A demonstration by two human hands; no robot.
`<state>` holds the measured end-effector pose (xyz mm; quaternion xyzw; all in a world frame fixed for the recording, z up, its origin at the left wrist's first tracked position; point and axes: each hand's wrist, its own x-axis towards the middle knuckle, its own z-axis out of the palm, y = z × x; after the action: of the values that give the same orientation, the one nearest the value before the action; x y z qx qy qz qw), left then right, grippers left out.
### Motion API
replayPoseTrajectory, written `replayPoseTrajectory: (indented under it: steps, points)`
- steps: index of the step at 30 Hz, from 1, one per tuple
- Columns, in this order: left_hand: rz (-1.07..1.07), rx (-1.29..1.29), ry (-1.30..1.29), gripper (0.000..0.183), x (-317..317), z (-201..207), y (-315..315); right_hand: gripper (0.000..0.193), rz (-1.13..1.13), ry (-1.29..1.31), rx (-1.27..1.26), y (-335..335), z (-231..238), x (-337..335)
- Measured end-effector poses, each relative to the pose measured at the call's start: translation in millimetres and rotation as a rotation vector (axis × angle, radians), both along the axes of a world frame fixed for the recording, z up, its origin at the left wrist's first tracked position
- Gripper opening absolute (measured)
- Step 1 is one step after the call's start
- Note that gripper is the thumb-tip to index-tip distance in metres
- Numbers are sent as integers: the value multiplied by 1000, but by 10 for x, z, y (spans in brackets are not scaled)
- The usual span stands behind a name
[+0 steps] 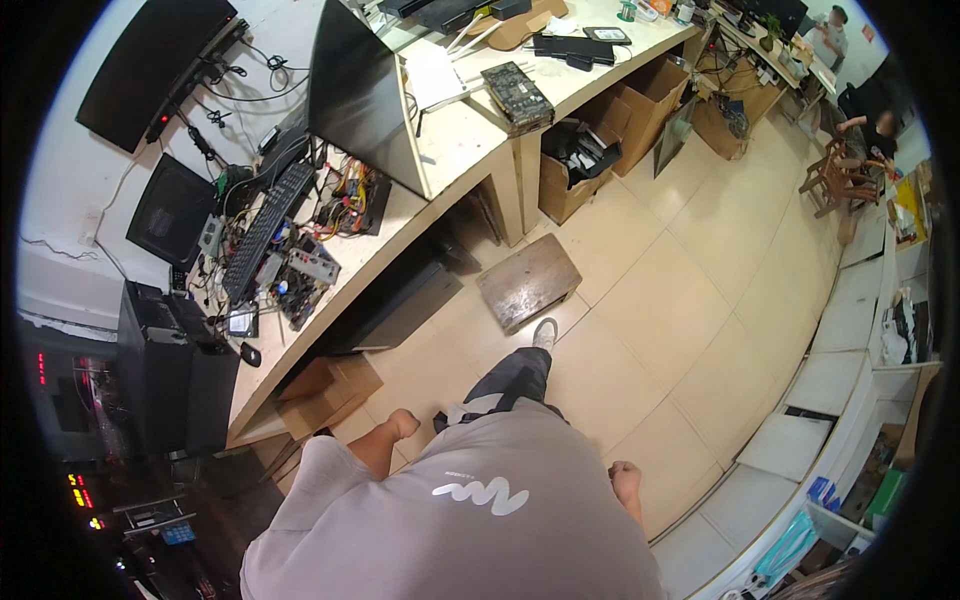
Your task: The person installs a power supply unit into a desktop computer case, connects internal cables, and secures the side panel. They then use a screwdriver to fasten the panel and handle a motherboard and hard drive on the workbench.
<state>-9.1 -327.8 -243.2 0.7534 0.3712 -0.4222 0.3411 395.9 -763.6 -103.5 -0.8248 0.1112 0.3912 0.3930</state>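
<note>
My left hand (403, 424) hangs at my side, fingers curled in, with nothing visible in it. It is nearest to the cardboard (335, 395) on the floor by the bench's near end. On my other side, my right hand (625, 480) hangs low over the tiles, also loosely closed and seemingly holding nothing. Ahead of my shoe (545, 333) stands a low wooden stool (530, 283). To the left runs a long cream workbench (455, 185). A black keyboard (268, 232) lies there among tangled cables and computer parts, beside a large tilted monitor (360, 95).
A graphics card (517, 95) rests at the bench corner. Open cardboard boxes (640, 115) stand beneath the far bench. White cabinets (790, 445) line the right side. Farther off, a person (880, 135) is near a wooden chair (840, 180); another person (828, 40) stands behind.
</note>
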Motion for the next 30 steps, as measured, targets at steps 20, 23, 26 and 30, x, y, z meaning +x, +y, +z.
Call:
replayPoseTrajectory:
  steps: [20, 23, 26, 30]
  points:
    - [1248, 121, -938, 44, 5931, 1824, 2333, 31, 348, -40, -229, -524, -1050, 2708]
    - [1249, 425, -983, 55, 6226, 2024, 2574, 29, 301, 9, -145, -144, -985, 3492]
    - [1345, 521, -899, 71, 6346, 2241, 2720, 25, 239, 25, -241, 856, 212, 4332]
    - [1189, 835, -823, 87, 6389, 2178, 2962, 18, 235, 130, -133, 700, -17, 5377]
